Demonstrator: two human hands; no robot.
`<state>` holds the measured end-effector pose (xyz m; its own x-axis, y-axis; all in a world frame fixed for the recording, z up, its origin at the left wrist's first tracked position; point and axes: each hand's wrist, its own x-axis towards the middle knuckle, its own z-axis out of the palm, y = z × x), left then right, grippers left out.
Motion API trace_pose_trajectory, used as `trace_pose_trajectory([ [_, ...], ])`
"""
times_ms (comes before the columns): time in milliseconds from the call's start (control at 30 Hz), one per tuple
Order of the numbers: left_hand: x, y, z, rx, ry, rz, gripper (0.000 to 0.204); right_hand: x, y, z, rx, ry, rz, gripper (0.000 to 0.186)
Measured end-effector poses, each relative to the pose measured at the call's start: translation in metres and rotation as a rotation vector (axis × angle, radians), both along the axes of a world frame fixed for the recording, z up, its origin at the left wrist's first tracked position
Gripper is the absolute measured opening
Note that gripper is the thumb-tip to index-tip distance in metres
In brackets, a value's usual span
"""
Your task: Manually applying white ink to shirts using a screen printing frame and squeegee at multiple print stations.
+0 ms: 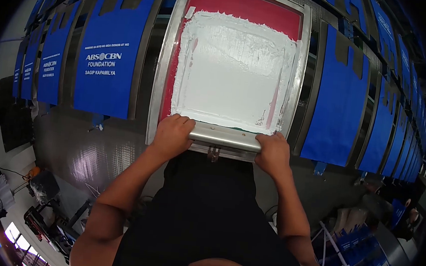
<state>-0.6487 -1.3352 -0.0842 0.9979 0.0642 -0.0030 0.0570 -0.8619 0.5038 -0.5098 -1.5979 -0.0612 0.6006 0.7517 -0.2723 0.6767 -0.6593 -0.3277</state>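
Observation:
My left hand (pixel 175 132) and my right hand (pixel 273 149) grip the two ends of a silver metal squeegee (pixel 225 138) with fingers wrapped round it. It lies across the near end of a metal-framed printing screen (pixel 304 65) with red mesh (pixel 243 4) and a broad, uneven layer of white ink (pixel 230 69). A small metal bracket (pixel 213 153) shows below the bar, between my hands.
Rows of blue fabric pieces, some printed in white, lie on boards left (pixel 111 35) and right (pixel 335 102) of the screen. A rack with blue pieces (pixel 358 254) stands low at right. Assorted equipment (pixel 43 189) sits on the floor at lower left.

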Motion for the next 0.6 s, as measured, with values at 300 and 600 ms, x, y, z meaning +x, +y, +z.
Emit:
trace_pose_trajectory([
  [300,0.078,0.043,-0.047,0.137,-0.213,0.099,0.031,0.087,0.043,-0.043,0.183,-0.253,-0.001,0.026],
  [600,0.174,0.09,0.014,0.181,0.236,0.11,0.036,0.177,0.096,0.011,-0.246,-0.116,0.0,0.038],
])
